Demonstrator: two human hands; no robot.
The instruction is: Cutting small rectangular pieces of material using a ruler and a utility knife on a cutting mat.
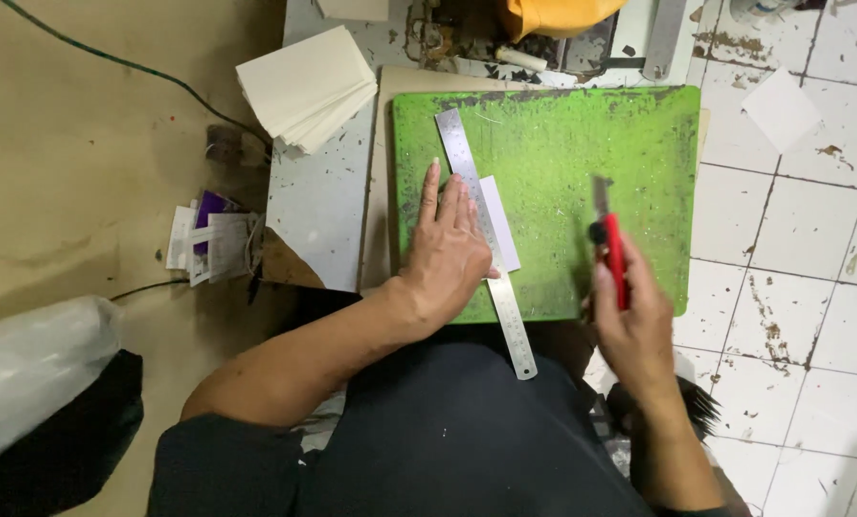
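My left hand (448, 249) lies flat on a long steel ruler (467, 163) that runs diagonally across a scuffed green cutting mat (582, 144). A white paper strip (501, 215) sticks out from under the ruler's right edge. My right hand (634, 330) grips a red utility knife (612, 251), blade pointing away from me, held above the mat to the right of the ruler and apart from it.
A stack of cream paper sheets (306, 84) lies at the upper left. Loose paper scraps (206, 244) sit on the brown floor at left. A white square sheet (781, 107) rests on the tiled floor at right. A plastic-wrapped bundle (36, 369) lies at the lower left.
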